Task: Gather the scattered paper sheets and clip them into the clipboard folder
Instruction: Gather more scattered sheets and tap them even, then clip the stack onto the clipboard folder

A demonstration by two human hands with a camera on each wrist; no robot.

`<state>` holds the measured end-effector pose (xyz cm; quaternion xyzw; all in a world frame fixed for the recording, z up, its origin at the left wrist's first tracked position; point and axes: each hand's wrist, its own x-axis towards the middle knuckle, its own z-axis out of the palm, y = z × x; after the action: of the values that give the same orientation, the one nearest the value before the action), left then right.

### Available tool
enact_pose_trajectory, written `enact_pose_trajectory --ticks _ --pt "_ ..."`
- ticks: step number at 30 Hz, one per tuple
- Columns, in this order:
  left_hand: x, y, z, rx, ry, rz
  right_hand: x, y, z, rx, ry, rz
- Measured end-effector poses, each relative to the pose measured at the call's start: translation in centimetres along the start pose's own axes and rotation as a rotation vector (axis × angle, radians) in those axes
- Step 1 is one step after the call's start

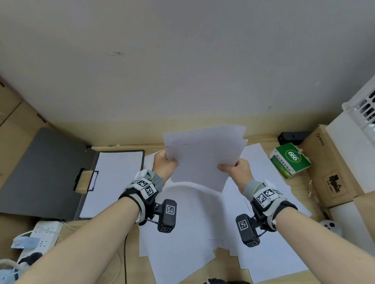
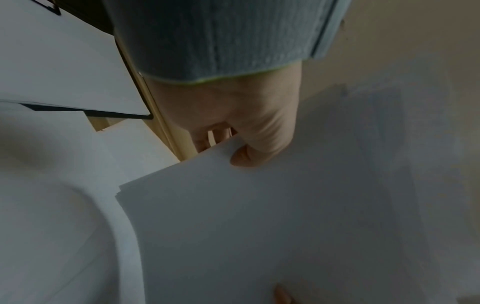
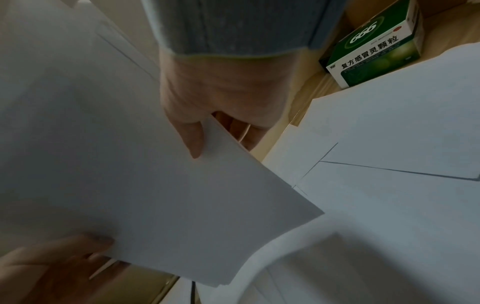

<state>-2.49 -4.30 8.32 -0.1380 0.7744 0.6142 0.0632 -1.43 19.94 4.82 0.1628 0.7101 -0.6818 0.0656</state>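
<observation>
Both hands hold a loose stack of white sheets (image 1: 202,156) up above the desk. My left hand (image 1: 165,164) pinches its left edge, thumb on top (image 2: 246,152). My right hand (image 1: 234,169) pinches the lower right edge, thumb over the paper (image 3: 193,139). The same stack fills the left wrist view (image 2: 285,216) and the right wrist view (image 3: 130,164). More white sheets (image 1: 185,237) lie scattered on the desk beneath. The dark grey clipboard folder (image 1: 45,172) lies open at the left, its metal clip (image 1: 87,181) over a sheet (image 1: 113,178).
A green medicine box (image 1: 290,159) sits at the right beside cardboard boxes (image 1: 330,166). A white power strip (image 1: 43,236) with cables lies at the lower left. A small white device (image 1: 331,226) rests at the right edge. The wall stands close behind the desk.
</observation>
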Motion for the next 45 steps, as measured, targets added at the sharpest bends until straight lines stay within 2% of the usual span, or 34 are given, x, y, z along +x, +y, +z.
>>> enact_pose_trajectory --ticks 4,12,17,19,22,24,29,36,45 --pt "-0.8 -1.5 0.7 0.087 -0.033 -0.088 -0.8 1.1 0.2 0.012 -0.050 0.019" --pt "-0.8 -2.5 1.5 0.020 -0.009 -0.086 0.1 1.7 0.7 0.069 -0.063 0.027" --pt "-1.3 -6.2 2.4 0.186 -0.050 -0.234 -0.1 6.1 0.7 -0.013 -0.064 0.171" --pt "-1.7 -7.2 2.4 0.236 -0.027 -0.263 -0.1 7.2 1.0 -0.013 -0.041 0.192" --pt "-2.1 -7.8 1.1 0.157 0.057 -0.292 -0.3 7.3 2.7 0.010 -0.081 0.176" --pt "-2.1 -7.4 -0.1 0.131 0.053 -0.279 -0.3 7.0 3.9 0.010 -0.091 0.174" --pt "-1.6 -8.9 -5.7 0.137 0.027 -0.313 -1.3 6.8 9.3 -0.060 -0.143 0.210" --pt "2.0 -14.7 -15.4 0.228 -0.102 -0.406 -1.3 8.1 18.6 -0.132 -0.114 0.261" --pt "7.1 -21.2 -27.8 0.554 -0.120 -0.385 1.2 10.5 30.4 -0.247 -0.037 0.310"
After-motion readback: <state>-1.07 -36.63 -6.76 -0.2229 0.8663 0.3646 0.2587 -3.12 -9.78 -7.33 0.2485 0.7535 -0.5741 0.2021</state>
